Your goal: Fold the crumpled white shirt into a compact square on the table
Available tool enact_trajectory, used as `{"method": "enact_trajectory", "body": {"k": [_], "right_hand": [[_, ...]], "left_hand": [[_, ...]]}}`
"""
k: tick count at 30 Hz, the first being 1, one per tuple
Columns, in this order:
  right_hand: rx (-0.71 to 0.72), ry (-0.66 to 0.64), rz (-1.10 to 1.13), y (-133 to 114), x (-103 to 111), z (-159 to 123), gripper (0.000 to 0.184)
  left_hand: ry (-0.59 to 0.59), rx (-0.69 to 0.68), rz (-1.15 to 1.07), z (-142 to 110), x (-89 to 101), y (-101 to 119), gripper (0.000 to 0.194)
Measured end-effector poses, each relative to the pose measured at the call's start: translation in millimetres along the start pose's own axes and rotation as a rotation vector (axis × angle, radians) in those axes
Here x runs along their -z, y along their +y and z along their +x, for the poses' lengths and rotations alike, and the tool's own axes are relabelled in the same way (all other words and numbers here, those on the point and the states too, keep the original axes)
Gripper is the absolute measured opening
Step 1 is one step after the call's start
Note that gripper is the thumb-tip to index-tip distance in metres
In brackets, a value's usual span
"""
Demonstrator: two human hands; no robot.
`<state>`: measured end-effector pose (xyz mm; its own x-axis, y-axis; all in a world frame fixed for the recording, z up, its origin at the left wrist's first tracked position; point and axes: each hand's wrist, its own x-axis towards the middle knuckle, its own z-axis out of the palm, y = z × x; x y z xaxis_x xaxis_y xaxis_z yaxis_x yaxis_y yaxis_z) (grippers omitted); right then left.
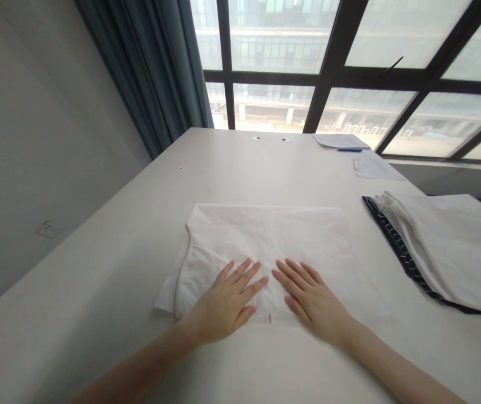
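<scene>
Both palms flat, fingers spread: the left hand [226,303] and right hand [311,300] press side by side on the near edge of a folded white garment [266,241], pinching nothing. The garment lies directly ahead on the white table [97,292], its long axis running left to right, both hands equally near. To the right, well apart, sits a stack of folded clothes [446,247]. Farther back, papers [343,141] with a blue pen [350,150] lie by the window [282,62].

garment [266,235]: white | stack [446,247]: white, navy-striped | curtain [148,67]: teal
</scene>
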<state>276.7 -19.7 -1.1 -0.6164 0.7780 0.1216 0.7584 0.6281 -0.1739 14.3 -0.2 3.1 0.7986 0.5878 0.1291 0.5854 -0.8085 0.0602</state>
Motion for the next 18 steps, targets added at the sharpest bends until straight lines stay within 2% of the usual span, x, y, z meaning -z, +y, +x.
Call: {"method": "enact_trajectory", "body": {"k": [5,10,14,18], "right_hand": [[-0.036,-0.021,-0.085,3,1,-15,0.059],[-0.067,-0.019,-0.148,10,0,-31,0.062],[-0.114,0.001,-0.214,19,-1,-49,0.063],[-0.150,0.038,-0.256,26,0,-65,0.066]], "left_hand": [[-0.023,-0.024,-0.008,-11,4.1,-4,0.065],[-0.040,-0.053,-0.051,-28,6.6,-11,0.057],[-0.092,-0.035,-0.053,-46,7.6,-18,0.055],[-0.120,0.001,-0.032,-61,7.8,-23,0.060]]}}
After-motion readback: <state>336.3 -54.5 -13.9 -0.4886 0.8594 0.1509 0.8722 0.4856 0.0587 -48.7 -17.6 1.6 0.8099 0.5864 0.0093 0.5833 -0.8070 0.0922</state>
